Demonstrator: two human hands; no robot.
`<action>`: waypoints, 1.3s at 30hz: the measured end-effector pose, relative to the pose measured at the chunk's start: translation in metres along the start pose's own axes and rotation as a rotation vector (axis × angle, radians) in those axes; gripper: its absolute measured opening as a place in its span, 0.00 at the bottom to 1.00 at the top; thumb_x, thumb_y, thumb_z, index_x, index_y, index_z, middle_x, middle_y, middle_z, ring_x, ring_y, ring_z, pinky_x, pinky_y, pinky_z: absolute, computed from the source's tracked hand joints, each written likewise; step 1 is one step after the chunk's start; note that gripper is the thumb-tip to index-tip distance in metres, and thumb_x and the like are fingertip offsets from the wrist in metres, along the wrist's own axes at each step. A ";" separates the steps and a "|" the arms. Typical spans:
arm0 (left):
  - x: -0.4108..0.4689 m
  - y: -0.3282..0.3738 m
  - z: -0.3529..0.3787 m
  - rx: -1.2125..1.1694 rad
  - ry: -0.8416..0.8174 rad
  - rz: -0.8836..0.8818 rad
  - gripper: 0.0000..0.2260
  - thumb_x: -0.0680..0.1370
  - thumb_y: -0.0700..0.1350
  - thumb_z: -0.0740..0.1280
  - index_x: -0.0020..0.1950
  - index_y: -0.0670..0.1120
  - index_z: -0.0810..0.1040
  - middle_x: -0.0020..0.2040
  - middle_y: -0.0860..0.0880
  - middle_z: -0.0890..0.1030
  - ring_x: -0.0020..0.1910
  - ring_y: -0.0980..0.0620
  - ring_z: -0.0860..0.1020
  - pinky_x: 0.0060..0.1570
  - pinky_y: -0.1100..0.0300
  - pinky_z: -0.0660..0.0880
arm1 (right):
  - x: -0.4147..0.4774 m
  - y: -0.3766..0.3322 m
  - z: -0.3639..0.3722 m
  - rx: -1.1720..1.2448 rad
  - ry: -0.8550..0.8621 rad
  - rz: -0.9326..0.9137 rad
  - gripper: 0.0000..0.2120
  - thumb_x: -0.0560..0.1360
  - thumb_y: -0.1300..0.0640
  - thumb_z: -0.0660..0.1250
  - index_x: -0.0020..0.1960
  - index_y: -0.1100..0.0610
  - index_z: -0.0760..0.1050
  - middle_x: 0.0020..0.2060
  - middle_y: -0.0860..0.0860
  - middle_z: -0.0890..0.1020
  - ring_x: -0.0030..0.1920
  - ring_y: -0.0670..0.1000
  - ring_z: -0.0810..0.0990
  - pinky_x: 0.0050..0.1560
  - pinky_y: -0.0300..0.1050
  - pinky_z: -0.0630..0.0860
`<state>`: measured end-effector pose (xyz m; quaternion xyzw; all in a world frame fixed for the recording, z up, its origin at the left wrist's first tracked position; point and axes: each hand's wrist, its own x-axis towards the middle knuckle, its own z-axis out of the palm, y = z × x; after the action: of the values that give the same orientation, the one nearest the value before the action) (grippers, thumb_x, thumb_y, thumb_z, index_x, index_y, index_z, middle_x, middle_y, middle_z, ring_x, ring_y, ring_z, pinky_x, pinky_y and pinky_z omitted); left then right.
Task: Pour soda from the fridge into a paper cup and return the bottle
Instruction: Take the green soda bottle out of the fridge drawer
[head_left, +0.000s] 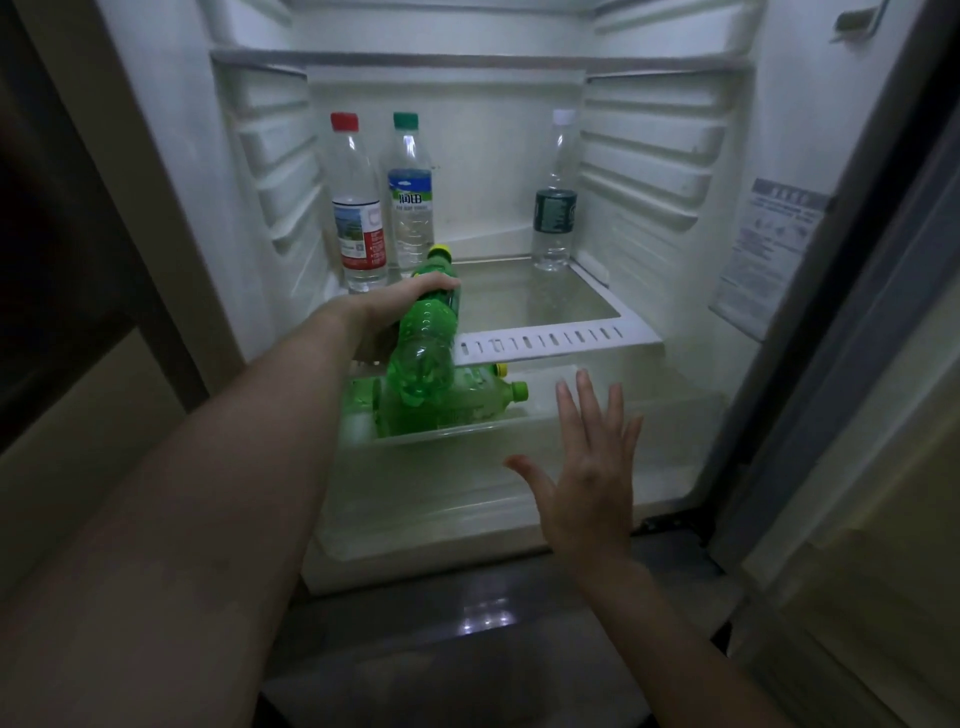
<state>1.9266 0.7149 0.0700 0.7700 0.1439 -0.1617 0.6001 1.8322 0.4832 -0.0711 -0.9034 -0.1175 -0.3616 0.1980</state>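
My left hand (400, 312) grips a green soda bottle (428, 338) with a yellow cap by its upper body, tilted, above the open bottom drawer (467, 441) of the fridge. Other green bottles (467, 400) lie on their sides in that drawer. My right hand (587, 467) is spread flat with straight fingers in front of the drawer's right part, holding nothing. No paper cup is in view.
On the fridge shelf (550, 340) stand three clear water bottles: a red-capped one (356, 208), a green-capped one (410, 197) and a white-capped one (556, 197) at the back right. The fridge door (831, 364) stands open on the right.
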 end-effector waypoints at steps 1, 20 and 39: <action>0.000 -0.002 0.001 -0.009 0.014 0.020 0.26 0.70 0.64 0.71 0.54 0.45 0.76 0.37 0.45 0.85 0.41 0.46 0.83 0.56 0.51 0.78 | 0.002 -0.001 0.003 0.004 -0.004 0.003 0.42 0.70 0.36 0.63 0.76 0.58 0.61 0.77 0.54 0.60 0.77 0.60 0.52 0.74 0.65 0.54; -0.011 -0.012 0.010 -0.227 -0.026 0.194 0.27 0.71 0.63 0.70 0.61 0.44 0.74 0.46 0.43 0.81 0.41 0.45 0.81 0.46 0.53 0.80 | 0.019 -0.001 0.024 -0.014 -0.054 -0.005 0.41 0.71 0.34 0.57 0.76 0.59 0.62 0.76 0.56 0.61 0.77 0.62 0.52 0.73 0.66 0.56; -0.029 0.019 0.032 0.038 0.210 0.611 0.30 0.66 0.63 0.74 0.56 0.42 0.77 0.52 0.38 0.82 0.50 0.39 0.83 0.55 0.42 0.80 | 0.030 0.005 0.046 -0.056 -0.084 -0.023 0.41 0.75 0.31 0.49 0.77 0.59 0.58 0.77 0.56 0.59 0.77 0.62 0.52 0.73 0.66 0.57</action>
<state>1.9058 0.6782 0.0917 0.8013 -0.0357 0.1038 0.5881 1.8835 0.5009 -0.0818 -0.9216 -0.1260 -0.3289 0.1632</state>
